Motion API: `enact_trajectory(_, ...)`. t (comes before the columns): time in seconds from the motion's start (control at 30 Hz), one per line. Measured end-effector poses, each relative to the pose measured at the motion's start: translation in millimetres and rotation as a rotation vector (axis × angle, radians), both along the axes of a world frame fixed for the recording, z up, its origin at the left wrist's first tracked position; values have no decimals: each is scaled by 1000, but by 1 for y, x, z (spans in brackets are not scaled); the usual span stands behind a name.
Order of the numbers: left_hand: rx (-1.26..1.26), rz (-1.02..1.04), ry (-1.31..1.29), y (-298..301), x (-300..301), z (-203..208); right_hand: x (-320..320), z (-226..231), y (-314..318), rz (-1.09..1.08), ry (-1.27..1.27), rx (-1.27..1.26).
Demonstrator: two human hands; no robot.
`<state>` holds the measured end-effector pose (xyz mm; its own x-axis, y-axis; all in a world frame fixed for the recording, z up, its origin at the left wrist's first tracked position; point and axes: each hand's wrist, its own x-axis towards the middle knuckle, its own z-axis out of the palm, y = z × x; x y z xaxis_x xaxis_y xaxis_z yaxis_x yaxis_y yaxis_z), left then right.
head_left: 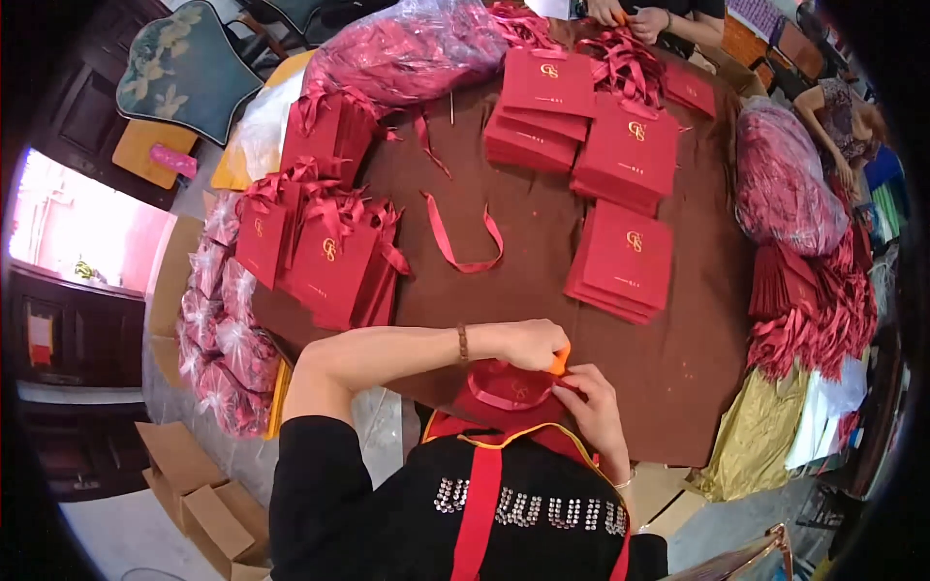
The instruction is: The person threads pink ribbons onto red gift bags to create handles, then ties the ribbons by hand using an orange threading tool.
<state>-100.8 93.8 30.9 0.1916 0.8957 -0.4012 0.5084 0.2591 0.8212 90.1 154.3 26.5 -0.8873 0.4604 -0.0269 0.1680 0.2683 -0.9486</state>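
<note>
A red paper gift bag (518,389) is held against my front at the table's near edge, a red ribbon looped across its face. My left hand (533,345) is closed around a small orange-handled tool (560,359) at the bag's upper right corner; the tool's working end is hidden. At that same corner my right hand (593,407) pinches the bag's edge, thumb and fingers together. Ahead on the table lies a loose red ribbon (465,263), curved in a U. Stacked red bags (625,254) sit beyond my right hand.
The table (436,320) has a brown cloth. Ribboned bags (334,261) stand left; more bag stacks (630,145) lie ahead. Plastic-wrapped bundles (402,53) rest at the far side and right. Across the table, another person's hands (644,24) hold something orange. Cardboard boxes (208,504) stand lower left.
</note>
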Motion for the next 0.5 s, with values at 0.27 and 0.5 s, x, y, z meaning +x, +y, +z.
enact_trajectory(0.27, 10, -68, 273, -6, 27, 23, 19, -1, -7, 13, -116, -127)
enact_trajectory(0.5, 173, -77, 159, -5, 16, -5, 11, -3, 2, 103, -24, 59)
